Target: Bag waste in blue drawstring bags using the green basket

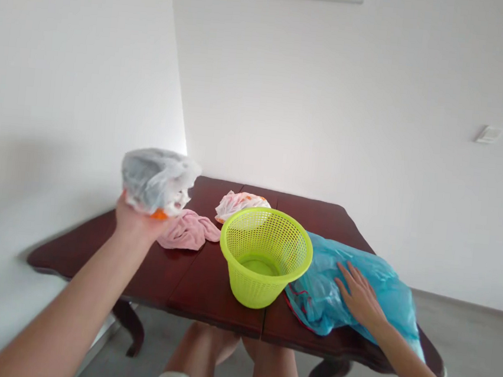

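Observation:
My left hand [139, 224] is raised above the left part of the table and grips a bundle in translucent white plastic [158, 182], with grey showing through and a bit of orange at the bottom. My right hand [359, 296] lies flat with its fingers spread on a crumpled blue plastic bag [319, 287]. Just left of that bag stands a lime-green mesh basket [251, 283]. A pink towel [187, 233] lies crumpled below my left hand, and a white bag with orange print [241, 204] lies behind the basket.
The dark red-brown wooden table [206, 285] has curved legs and stands close to white walls on the far and left sides. My bare knees show below its near edge. A grey floor [462, 351] extends to the right.

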The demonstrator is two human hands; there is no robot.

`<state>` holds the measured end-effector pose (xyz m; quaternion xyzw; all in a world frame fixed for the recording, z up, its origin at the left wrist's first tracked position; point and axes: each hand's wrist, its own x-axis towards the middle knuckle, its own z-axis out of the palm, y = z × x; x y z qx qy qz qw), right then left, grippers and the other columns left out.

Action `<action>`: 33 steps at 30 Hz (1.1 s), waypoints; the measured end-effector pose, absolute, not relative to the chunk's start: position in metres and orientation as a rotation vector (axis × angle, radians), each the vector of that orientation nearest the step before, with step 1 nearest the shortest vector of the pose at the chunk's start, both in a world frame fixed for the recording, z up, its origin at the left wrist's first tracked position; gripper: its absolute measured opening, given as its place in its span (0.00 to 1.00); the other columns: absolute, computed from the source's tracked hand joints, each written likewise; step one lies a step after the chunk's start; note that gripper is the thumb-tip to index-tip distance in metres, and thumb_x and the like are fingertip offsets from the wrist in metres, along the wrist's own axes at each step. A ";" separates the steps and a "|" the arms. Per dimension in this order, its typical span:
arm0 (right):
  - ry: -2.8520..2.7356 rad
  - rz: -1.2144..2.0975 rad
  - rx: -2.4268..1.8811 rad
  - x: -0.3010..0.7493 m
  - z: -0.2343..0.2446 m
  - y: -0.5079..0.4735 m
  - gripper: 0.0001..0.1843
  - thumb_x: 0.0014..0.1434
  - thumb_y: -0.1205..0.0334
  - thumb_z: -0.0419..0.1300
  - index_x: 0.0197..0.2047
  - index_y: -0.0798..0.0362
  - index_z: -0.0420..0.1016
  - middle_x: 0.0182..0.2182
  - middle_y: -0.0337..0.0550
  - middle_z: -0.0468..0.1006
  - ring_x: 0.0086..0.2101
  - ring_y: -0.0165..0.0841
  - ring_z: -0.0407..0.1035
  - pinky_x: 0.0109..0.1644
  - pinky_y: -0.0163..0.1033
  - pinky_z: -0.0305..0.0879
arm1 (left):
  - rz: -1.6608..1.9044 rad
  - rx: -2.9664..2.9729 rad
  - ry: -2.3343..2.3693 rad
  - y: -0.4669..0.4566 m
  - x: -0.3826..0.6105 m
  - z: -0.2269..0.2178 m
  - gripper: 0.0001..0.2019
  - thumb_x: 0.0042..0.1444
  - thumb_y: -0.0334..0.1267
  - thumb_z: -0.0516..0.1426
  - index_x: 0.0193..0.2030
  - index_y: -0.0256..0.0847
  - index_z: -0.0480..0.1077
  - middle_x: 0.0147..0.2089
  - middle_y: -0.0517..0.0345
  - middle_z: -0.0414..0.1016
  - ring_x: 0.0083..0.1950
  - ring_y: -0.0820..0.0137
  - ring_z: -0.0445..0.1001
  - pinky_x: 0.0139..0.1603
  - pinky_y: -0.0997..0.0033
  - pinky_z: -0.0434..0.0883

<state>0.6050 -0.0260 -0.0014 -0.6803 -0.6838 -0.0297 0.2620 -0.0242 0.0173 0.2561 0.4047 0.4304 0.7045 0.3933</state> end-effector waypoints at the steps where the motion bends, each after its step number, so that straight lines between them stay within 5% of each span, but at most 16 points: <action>1: -1.819 -0.039 -1.835 0.601 -0.014 -0.024 0.37 0.75 0.39 0.54 0.78 0.43 0.80 0.78 0.57 0.77 0.79 0.66 0.68 0.83 0.72 0.65 | 1.884 0.981 0.896 0.039 -0.017 0.274 0.25 0.80 0.59 0.49 0.63 0.47 0.79 0.61 0.59 0.89 0.68 0.60 0.81 0.53 0.66 0.82; 5: -1.768 -0.004 -1.772 0.596 -0.047 -0.023 0.33 0.71 0.44 0.55 0.72 0.37 0.86 0.72 0.55 0.83 0.74 0.67 0.74 0.80 0.73 0.70 | 1.893 1.082 0.848 0.133 0.043 0.309 0.20 0.72 0.53 0.62 0.59 0.41 0.79 0.57 0.49 0.88 0.57 0.57 0.85 0.51 0.64 0.83; 11: -1.754 -0.119 -1.848 0.583 -0.050 -0.028 0.33 0.78 0.42 0.50 0.74 0.42 0.83 0.74 0.57 0.81 0.75 0.69 0.73 0.81 0.79 0.67 | 1.254 1.745 1.365 0.218 0.134 0.265 0.21 0.60 0.44 0.76 0.54 0.33 0.85 0.49 0.43 0.89 0.50 0.56 0.85 0.51 0.59 0.78; 14: -1.765 -0.115 -1.859 0.579 -0.044 -0.028 0.32 0.78 0.46 0.50 0.75 0.44 0.82 0.75 0.57 0.80 0.75 0.67 0.73 0.80 0.77 0.68 | 0.998 1.786 1.377 0.242 0.166 0.238 0.19 0.57 0.42 0.78 0.47 0.30 0.84 0.42 0.40 0.88 0.44 0.55 0.84 0.46 0.58 0.77; 19: -1.771 -0.115 -1.879 0.579 -0.035 -0.032 0.29 0.77 0.49 0.53 0.74 0.29 0.83 0.74 0.44 0.83 0.74 0.67 0.74 0.80 0.73 0.71 | 0.663 1.905 1.303 0.271 0.199 0.215 0.14 0.53 0.36 0.76 0.44 0.35 0.84 0.42 0.44 0.89 0.43 0.59 0.84 0.44 0.63 0.77; 24: -1.768 -0.109 -1.886 0.579 -0.034 -0.033 0.29 0.79 0.48 0.52 0.74 0.35 0.84 0.75 0.49 0.81 0.74 0.66 0.74 0.80 0.72 0.71 | 0.530 2.093 1.330 0.275 0.189 0.213 0.10 0.44 0.36 0.76 0.32 0.41 0.82 0.32 0.51 0.86 0.43 0.58 0.83 0.48 0.65 0.75; 27: -1.766 -0.109 -1.889 0.579 -0.036 -0.032 0.29 0.79 0.49 0.53 0.75 0.39 0.82 0.76 0.51 0.80 0.75 0.64 0.73 0.81 0.72 0.69 | 0.568 2.180 1.290 0.260 0.164 0.221 0.09 0.48 0.38 0.74 0.36 0.41 0.85 0.40 0.47 0.90 0.48 0.55 0.84 0.54 0.64 0.75; 31: -1.766 -0.091 -1.889 0.578 -0.039 -0.031 0.31 0.79 0.51 0.52 0.77 0.47 0.80 0.77 0.58 0.78 0.76 0.63 0.72 0.81 0.75 0.66 | 0.754 2.228 1.235 0.212 0.108 0.225 0.16 0.64 0.47 0.67 0.53 0.42 0.86 0.61 0.45 0.90 0.62 0.53 0.84 0.66 0.60 0.75; 33: -1.769 -0.090 -1.875 0.577 -0.039 -0.033 0.30 0.80 0.50 0.53 0.76 0.47 0.81 0.77 0.59 0.78 0.76 0.64 0.72 0.81 0.74 0.67 | 0.920 2.194 1.226 0.174 0.072 0.210 0.19 0.70 0.54 0.62 0.56 0.43 0.84 0.62 0.45 0.89 0.64 0.53 0.84 0.65 0.59 0.77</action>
